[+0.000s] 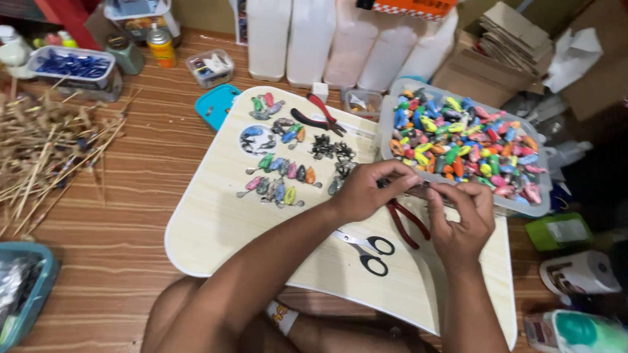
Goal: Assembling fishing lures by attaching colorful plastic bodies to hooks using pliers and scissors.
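hands: left (366, 191), right (459, 216) | grip: pinched, contents unclear | pliers (319, 116) 2 | scissors (367, 251) 1

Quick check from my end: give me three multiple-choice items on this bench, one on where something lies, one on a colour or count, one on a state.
1. Where do the scissors lie?
A. On the pale board, under the left forearm
B. Inside the clear tub
C. Among the sticks

2. What colour are the handles of the pliers at the board's far edge?
A. Blue
B. Red and black
C. Yellow

3. How do the left hand and right hand stand?
A. Flat on the board
B. Far apart
C. Close together, fingertips pinching

Key: 1 A, they rest on the board; 2 B, one handle each; 3 C, fingers meet beside the tub.
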